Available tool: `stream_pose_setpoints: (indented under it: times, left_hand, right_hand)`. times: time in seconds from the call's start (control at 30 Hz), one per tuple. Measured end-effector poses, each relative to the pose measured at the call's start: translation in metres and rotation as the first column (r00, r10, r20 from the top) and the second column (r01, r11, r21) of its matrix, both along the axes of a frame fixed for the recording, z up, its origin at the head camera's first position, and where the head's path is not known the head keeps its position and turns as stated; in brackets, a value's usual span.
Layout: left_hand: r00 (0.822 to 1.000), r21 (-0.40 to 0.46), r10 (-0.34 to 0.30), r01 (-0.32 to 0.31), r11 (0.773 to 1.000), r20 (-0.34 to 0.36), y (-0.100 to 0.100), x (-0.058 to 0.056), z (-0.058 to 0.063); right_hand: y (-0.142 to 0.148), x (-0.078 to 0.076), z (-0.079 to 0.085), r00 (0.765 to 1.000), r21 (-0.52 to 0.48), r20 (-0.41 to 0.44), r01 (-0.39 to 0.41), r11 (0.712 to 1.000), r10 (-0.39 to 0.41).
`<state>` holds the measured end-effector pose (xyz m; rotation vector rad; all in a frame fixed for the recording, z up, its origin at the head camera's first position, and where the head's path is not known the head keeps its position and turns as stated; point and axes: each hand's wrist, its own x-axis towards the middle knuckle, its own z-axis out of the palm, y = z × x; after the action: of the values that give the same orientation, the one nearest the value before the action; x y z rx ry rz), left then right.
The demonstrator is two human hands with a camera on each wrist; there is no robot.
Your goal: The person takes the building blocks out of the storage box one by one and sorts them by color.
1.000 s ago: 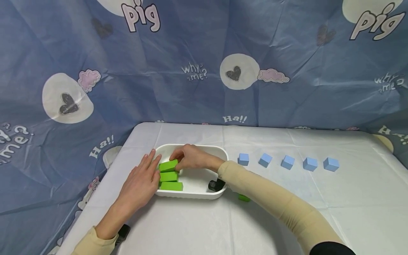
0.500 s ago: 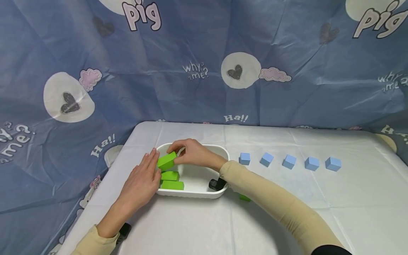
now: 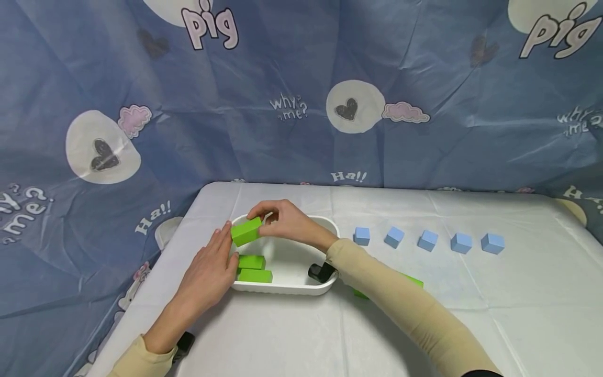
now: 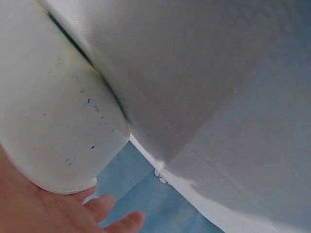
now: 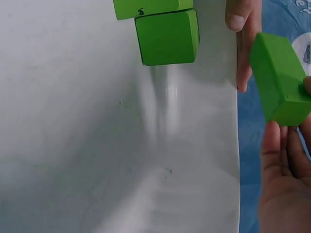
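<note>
In the head view, my right hand (image 3: pixel 289 222) pinches a green rectangular block (image 3: pixel 246 232) at its right end, above the back left of a white tray (image 3: pixel 287 289). Two more green blocks lie in the tray, a back one (image 3: pixel 252 262) and a front one (image 3: pixel 255 275), their left ends hidden by my left hand (image 3: pixel 204 272). That left hand lies with straight fingers along the tray's left end. From the left wrist, it shows against the outside of the tray (image 4: pixel 63 111). The right wrist view shows the held block (image 5: pixel 282 77) tilted, raised off the tray floor.
Several light blue cubes (image 3: pixel 427 240) stand in a row right of the tray on the white-covered table (image 3: pixel 292 335). My right sleeve (image 3: pixel 400 293) partly covers green (image 3: pixel 413 280) on the table. A blue patterned cloth (image 3: pixel 282 152) hangs behind.
My right hand has lifted the rearmost green block from beside the other two, up and slightly back, tilting it. The left hand stays at the tray's left end.
</note>
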<state>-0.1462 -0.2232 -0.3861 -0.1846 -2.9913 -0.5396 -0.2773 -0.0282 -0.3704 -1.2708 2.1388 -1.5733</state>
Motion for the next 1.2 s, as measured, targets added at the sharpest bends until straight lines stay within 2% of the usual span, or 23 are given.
stream_pose_setpoints:
  times: [0.13, 0.33, 0.6, 0.9, 1.2]
  left_hand:
    - [1.000, -0.004, -0.006, 0.006, 1.000, -0.003, 0.001, 0.001, 0.000]
    - [1.000, -0.013, -0.011, 0.011, 1.000, -0.018, 0.002, 0.002, 0.000]
    - [1.000, -0.012, -0.012, 0.011, 1.000, -0.022, 0.003, 0.002, 0.000]
    - [1.000, -0.022, -0.004, 0.004, 1.000, -0.011, 0.002, 0.002, 0.000]
    - [1.000, -0.013, -0.001, 0.001, 1.000, -0.013, 0.000, 0.002, 0.000]
  right_hand:
    - [0.001, 0.001, 0.002, 1.000, -0.042, -0.012, 0.015, 0.999, -0.016]
    - [0.003, 0.003, 0.008, 0.999, -0.042, -0.022, 0.045, 0.998, -0.045]
    - [0.006, 0.005, 0.025, 0.996, -0.060, -0.068, 0.054, 0.997, -0.058]
    - [0.017, 0.014, 0.046, 0.993, -0.062, -0.047, 0.105, 0.993, -0.108]
    - [0.031, 0.023, 0.056, 0.994, -0.038, -0.006, 0.110, 0.993, -0.110]
